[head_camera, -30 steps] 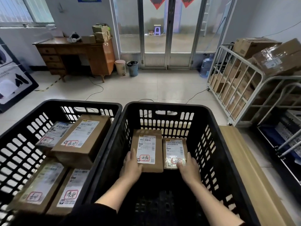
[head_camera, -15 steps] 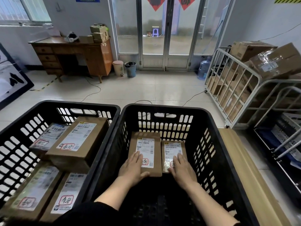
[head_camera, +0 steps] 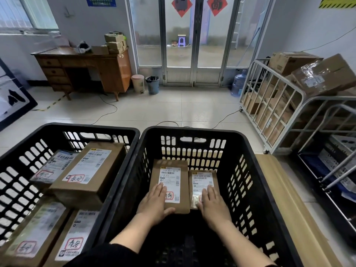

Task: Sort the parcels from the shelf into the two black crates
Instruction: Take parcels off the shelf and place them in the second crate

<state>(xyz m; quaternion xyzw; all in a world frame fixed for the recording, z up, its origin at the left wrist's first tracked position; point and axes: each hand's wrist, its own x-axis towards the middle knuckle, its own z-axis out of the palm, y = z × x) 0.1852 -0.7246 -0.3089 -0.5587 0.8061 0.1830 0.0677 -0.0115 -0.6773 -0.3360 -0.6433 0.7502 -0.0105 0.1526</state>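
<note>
Head: left hand [head_camera: 154, 204], right hand [head_camera: 212, 206] farther up parcels [head_camera: 174, 170] [head_camera: 202, 179] than before; fingers [head_camera: 160, 189] flat.

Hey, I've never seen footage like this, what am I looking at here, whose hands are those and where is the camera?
No machine here: a person wears a wide-angle camera on the head, looking forward and down, so the arms you see are their own. It is the only view. Two black crates stand in front. The left crate shows four labelled boxes. The right crate holds a larger parcel and a smaller parcel, side by side. The left hand lies flat on the larger, the right hand flat on the smaller; neither looks gripped. The metal cart at right carries more cartons.
</note>
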